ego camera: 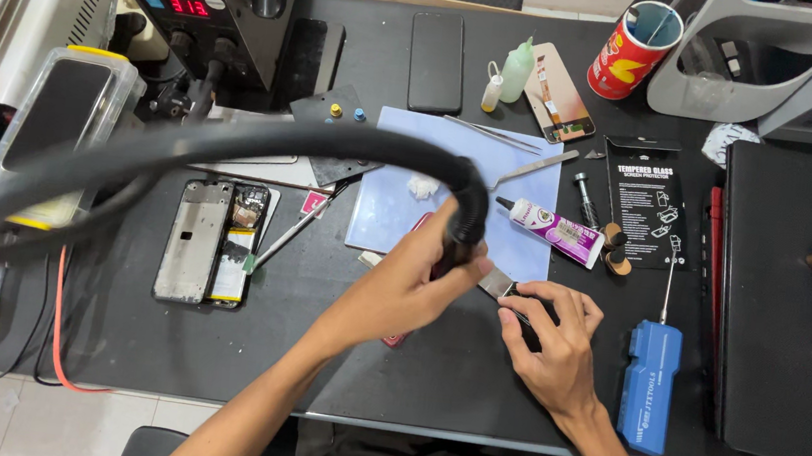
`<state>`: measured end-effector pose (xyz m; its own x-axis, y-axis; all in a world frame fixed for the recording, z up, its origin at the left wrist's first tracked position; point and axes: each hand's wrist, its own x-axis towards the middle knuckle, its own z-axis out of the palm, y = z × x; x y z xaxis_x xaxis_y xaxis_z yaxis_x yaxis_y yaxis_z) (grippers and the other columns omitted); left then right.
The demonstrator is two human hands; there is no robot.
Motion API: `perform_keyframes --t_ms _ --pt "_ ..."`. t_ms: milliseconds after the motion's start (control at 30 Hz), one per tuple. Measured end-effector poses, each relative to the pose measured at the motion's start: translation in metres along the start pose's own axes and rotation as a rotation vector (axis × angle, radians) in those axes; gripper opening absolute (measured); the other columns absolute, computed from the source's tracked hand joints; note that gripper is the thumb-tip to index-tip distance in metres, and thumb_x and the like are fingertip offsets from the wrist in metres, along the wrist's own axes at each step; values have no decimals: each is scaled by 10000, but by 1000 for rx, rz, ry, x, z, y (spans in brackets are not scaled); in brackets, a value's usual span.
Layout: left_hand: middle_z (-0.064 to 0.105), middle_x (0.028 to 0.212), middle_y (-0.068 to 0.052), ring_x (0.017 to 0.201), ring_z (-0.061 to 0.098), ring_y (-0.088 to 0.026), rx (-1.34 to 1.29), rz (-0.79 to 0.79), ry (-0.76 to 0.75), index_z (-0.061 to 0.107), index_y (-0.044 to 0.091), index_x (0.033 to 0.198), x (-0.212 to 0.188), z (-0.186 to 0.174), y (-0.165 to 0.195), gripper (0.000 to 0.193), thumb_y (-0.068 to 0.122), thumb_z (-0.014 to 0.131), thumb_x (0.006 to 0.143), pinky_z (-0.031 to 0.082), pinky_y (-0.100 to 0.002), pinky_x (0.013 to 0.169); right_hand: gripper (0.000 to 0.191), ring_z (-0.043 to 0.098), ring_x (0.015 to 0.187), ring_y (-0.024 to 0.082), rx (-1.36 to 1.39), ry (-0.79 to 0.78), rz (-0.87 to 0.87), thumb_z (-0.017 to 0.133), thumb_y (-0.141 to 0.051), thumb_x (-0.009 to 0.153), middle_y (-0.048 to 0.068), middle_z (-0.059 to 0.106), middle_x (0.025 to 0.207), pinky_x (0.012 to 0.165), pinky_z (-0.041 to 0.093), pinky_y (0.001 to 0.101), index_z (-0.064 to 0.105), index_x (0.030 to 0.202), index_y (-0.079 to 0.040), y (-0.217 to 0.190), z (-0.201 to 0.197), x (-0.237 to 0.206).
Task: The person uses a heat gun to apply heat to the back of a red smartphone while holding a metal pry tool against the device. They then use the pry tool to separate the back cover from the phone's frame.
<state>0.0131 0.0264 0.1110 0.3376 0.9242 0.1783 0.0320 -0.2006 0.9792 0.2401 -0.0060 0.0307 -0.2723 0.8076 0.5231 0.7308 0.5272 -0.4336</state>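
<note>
My left hand [411,279] is closed around the handle of a hot-air nozzle tool [466,226] whose thick black hose [234,145] arcs up and left toward the rework station [203,6]. Its metal tip [498,284] points down at a small dark part [529,316] on the black mat. My right hand [554,349] pinches that part and holds it flat against the mat, just right of the tip. A red phone piece [396,338] shows partly under my left wrist.
An opened phone frame [213,243] lies at the left. A pale blue mat [398,207], tweezers [491,133], a glue tube [552,228], small bottles [508,73], a black phone [437,60], a blue screwdriver case [649,384] and a black box [786,298] surround the hands.
</note>
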Motion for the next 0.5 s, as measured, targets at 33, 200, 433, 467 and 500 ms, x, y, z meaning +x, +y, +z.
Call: perform_keyframes --t_ms 33,200,433,467,500 --pt "486 844 13 774 457 -92 -32 -33 25 490 66 1063 0 1 -2 174 100 646 997 415 -263 701 124 603 1033 205 -2 1 0 764 -144 843 7 655 1106 993 343 382 749 964 -118 0 0 0" --pt "483 1028 -28 936 463 -113 -138 207 126 472 36 1101 4 7 -9 157 51 622 1055 436 -274 885 130 601 1023 201 -1 -1 4 765 -147 840 11 656 1112 990 342 384 754 967 -122 0 0 0" --pt "411 1058 -4 965 474 -103 -178 268 137 413 69 1046 4 1 -6 210 65 617 1095 460 -267 854 129 602 1028 204 0 -2 9 764 -148 839 13 659 1115 995 337 384 754 964 -118 0 0 -1" --pt "442 1001 -5 907 472 -96 -138 186 124 442 61 1057 4 -1 -3 187 74 628 1079 447 -262 801 131 602 1030 205 1 -3 10 764 -149 840 13 659 1114 996 337 383 754 967 -118 0 0 -1" --pt "473 943 -6 849 470 -89 -98 105 110 472 55 1067 3 -2 1 170 82 639 1063 435 -258 749 132 603 1031 205 1 -3 12 764 -149 842 13 659 1112 997 338 382 755 970 -118 0 0 -1"
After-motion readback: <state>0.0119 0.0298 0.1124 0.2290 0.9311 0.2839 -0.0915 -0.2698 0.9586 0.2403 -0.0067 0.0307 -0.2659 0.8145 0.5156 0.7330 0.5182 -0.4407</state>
